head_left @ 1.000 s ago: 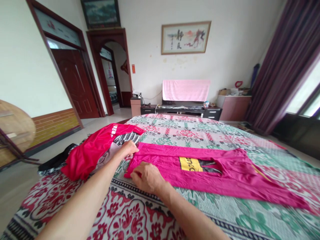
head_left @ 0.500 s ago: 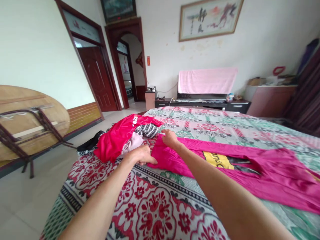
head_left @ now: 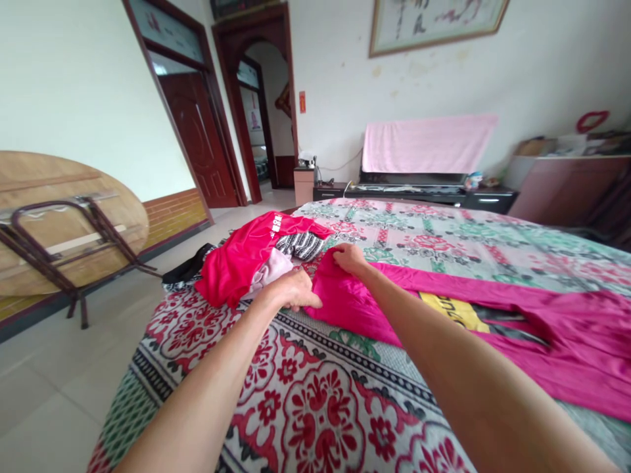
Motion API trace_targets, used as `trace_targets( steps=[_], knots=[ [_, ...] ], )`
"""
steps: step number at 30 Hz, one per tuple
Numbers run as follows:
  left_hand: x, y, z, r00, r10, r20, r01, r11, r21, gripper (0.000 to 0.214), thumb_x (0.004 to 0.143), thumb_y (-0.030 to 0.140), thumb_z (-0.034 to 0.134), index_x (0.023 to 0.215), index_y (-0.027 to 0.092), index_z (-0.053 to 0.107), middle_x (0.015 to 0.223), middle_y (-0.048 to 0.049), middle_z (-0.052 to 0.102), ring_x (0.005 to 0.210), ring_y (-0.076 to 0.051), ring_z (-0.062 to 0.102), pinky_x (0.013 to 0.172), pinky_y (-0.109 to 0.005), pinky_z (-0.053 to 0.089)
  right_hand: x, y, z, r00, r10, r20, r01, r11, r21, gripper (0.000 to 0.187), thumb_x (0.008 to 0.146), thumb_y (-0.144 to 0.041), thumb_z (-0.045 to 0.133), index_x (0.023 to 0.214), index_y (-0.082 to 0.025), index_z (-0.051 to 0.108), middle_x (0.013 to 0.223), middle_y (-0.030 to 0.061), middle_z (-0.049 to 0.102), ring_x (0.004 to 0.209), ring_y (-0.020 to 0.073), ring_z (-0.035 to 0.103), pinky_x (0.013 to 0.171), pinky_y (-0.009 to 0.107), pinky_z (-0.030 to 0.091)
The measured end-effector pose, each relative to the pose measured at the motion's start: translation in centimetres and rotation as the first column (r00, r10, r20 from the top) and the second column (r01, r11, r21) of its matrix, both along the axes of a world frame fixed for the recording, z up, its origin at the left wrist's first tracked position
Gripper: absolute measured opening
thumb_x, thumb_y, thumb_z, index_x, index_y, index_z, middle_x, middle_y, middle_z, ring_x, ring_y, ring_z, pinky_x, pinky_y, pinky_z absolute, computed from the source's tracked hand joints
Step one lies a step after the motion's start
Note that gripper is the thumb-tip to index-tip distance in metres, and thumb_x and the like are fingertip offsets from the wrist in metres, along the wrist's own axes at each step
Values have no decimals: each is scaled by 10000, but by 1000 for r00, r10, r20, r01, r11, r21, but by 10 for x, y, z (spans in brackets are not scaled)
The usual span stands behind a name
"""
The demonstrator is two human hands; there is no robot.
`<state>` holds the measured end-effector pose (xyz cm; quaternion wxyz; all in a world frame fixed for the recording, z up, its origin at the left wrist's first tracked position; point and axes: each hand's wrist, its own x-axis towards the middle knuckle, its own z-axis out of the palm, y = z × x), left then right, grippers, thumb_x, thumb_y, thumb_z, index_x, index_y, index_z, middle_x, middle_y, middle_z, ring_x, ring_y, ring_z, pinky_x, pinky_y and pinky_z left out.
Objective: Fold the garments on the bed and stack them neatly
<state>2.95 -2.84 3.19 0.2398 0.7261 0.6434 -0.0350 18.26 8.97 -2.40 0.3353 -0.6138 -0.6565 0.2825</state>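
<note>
A long magenta garment [head_left: 493, 309] with a yellow patch lies stretched across the patterned bedspread [head_left: 315, 414]. My left hand [head_left: 296, 291] pinches the near corner of its left end, fingers closed on the cloth. At the far corner of that same end, my right hand [head_left: 349, 257] grips the fabric, which rises slightly between the two hands. Just left of them sits a pile of clothes [head_left: 256, 259]: a red shirt on top, a striped piece and a pale pink one under it.
A folded round wooden table [head_left: 59, 217] leans against the left wall. Dark doors [head_left: 207, 151] and an archway stand behind. A low TV stand with a pink cloth [head_left: 426, 144] over it and a cabinet [head_left: 562, 184] line the far wall.
My hands swapped corners: the left came from the far corner to the near one, the right went from near to far. The garment's end has lifted a little. The view has turned left.
</note>
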Motion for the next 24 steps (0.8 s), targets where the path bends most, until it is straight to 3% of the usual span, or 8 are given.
trace_targets(
  steps=[4, 8, 10, 17, 21, 24],
  knots=[
    [12, -11, 13, 1000, -7, 6, 5, 971, 239, 148, 636, 299, 612, 586, 160, 619, 456, 18, 513, 523, -126, 519, 509, -221, 358, 25, -5, 15, 944, 26, -329, -44, 998, -48, 135, 811, -95, 516, 783, -157, 633, 620, -4, 639, 577, 91, 614, 593, 196, 519],
    [41, -23, 22, 994, -76, 77, 38, 912, 407, 99, 640, 202, 593, 699, 186, 672, 636, 7, 635, 657, -145, 567, 617, -234, 394, 65, -16, 29, 744, 118, -657, -199, 979, -50, 112, 783, -131, 610, 683, -155, 566, 609, -13, 614, 574, 78, 598, 610, 191, 516],
    [63, -29, 21, 983, -153, 100, 96, 898, 430, 125, 655, 183, 584, 722, 189, 690, 706, -14, 675, 708, -161, 592, 676, -249, 418, 89, -23, 30, 682, 119, -721, -221, 974, -48, 118, 778, -121, 596, 669, -149, 562, 586, -19, 594, 546, 71, 573, 591, 183, 499],
    [136, -46, -18, 935, -354, 11, 316, 848, 425, 246, 688, 151, 544, 843, 196, 729, 861, -90, 719, 875, -234, 639, 781, -316, 469, 156, -50, 1, 684, -79, -725, -73, 982, -176, 45, 748, -187, 543, 710, -165, 553, 565, -23, 567, 464, 89, 504, 469, 195, 433],
    [147, -48, -33, 928, -372, -33, 351, 840, 414, 258, 717, 165, 517, 863, 184, 729, 835, -96, 720, 869, -234, 650, 775, -320, 475, 165, -57, -17, 698, -76, -712, -21, 992, -127, 172, 758, -327, 576, 798, -161, 590, 556, -37, 553, 467, 99, 504, 468, 206, 435],
    [146, -48, -36, 929, -370, -6, 336, 838, 430, 242, 741, 210, 531, 884, 193, 725, 833, -81, 718, 877, -226, 644, 797, -319, 467, 162, -55, -24, 817, -64, -573, 70, 997, -13, 322, 680, -245, 656, 987, -151, 624, 676, -26, 625, 540, 100, 546, 527, 211, 463]
  ],
)
